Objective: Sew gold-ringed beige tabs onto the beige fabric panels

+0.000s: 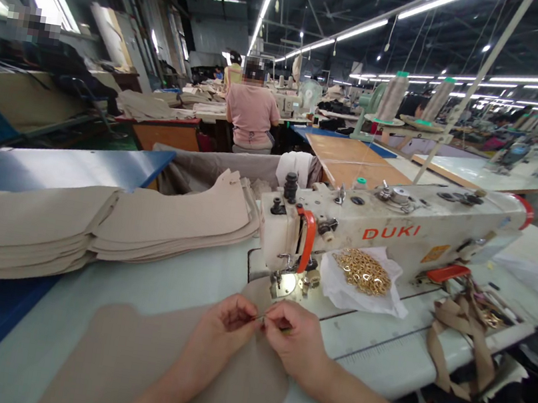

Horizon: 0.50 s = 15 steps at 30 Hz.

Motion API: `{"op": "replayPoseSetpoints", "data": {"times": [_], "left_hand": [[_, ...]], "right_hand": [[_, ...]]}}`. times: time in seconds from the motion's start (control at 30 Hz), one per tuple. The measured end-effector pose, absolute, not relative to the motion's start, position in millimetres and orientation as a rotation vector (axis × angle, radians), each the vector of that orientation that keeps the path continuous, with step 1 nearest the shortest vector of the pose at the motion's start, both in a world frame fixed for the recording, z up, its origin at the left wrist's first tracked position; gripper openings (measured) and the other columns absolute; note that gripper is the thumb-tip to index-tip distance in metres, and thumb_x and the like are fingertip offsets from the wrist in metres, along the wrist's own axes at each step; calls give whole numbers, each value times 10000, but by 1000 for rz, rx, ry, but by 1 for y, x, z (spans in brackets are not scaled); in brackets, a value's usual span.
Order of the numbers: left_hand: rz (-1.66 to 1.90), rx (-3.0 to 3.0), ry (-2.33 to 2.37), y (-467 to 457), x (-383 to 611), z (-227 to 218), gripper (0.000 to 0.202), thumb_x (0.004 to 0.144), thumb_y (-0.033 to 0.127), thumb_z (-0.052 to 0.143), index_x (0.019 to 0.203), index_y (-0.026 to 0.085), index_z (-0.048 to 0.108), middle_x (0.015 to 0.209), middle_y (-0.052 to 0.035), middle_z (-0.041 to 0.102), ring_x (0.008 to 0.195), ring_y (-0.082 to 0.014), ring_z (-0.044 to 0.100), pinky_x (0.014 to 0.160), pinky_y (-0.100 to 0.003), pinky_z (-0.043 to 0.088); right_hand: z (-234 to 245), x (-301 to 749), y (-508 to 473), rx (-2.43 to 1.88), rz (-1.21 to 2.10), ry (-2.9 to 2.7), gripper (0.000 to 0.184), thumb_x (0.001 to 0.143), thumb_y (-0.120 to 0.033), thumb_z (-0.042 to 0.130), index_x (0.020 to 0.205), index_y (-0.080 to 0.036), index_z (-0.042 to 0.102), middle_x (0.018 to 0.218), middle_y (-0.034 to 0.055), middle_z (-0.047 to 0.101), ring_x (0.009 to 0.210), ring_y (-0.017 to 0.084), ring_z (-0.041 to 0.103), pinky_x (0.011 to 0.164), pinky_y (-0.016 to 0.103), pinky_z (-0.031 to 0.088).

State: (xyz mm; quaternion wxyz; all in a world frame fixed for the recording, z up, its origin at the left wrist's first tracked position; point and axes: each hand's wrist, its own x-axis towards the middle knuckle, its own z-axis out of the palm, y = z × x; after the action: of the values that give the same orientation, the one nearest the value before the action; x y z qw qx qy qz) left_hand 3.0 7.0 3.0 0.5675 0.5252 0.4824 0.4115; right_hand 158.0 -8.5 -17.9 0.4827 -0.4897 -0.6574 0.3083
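Just in front of the sewing machine's lit presser foot area [288, 285], my left hand [225, 323] and my right hand [296, 340] meet with fingertips pinched together. Between them is something small and thin that I cannot make out; fingers cover most of it. A bit of yellowish colour shows under my right fingers. Below both hands lies a large beige fabric panel [145, 351], its narrow end reaching toward the needle. The white sewing machine [393, 213] marked DUKI stands beyond. Gold metal rings [362, 271] sit piled on a white wrapper [392, 304] right of the needle.
Stacks of beige cut panels [176, 214] lie along the left of the table. Tan straps [462, 331] hang at the right edge. Thread cones [392, 99] stand behind the machine. A person in a pink shirt [252, 111] sits farther back. A blue board [62, 164] adjoins on the left.
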Motion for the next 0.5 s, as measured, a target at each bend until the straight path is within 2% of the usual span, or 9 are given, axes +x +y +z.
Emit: {"op": "replayPoseSetpoints", "data": {"times": [0.13, 0.27, 0.5], "left_hand": [[1042, 1258, 1145, 7, 3, -1, 183, 617, 254, 722, 651, 186, 556, 657, 33, 605, 619, -115, 563, 608, -220, 460], [1089, 1288, 1155, 7, 1, -4, 195, 630, 261, 718, 649, 190, 537, 672, 20, 614, 630, -126, 572, 616, -233, 474], [1106, 1343, 1175, 7, 1, -6, 169, 640, 244, 691, 643, 193, 530, 692, 13, 622, 649, -132, 584, 635, -238, 477]], "right_hand": [[-14, 159, -10, -1196, 902, -1577, 102, 785, -204, 530, 705, -192, 593, 646, -8, 616, 589, 119, 561, 568, 206, 427], [-8, 160, -9, -1132, 1047, -1458, 111, 781, -211, 547, 862, -198, 621, 786, 13, 684, 699, 137, 633, 658, 223, 481], [-9, 160, -8, -1163, 1118, -1462, 111, 768, -217, 556, 735, -182, 656, 662, 6, 647, 616, 133, 590, 586, 215, 451]]}}
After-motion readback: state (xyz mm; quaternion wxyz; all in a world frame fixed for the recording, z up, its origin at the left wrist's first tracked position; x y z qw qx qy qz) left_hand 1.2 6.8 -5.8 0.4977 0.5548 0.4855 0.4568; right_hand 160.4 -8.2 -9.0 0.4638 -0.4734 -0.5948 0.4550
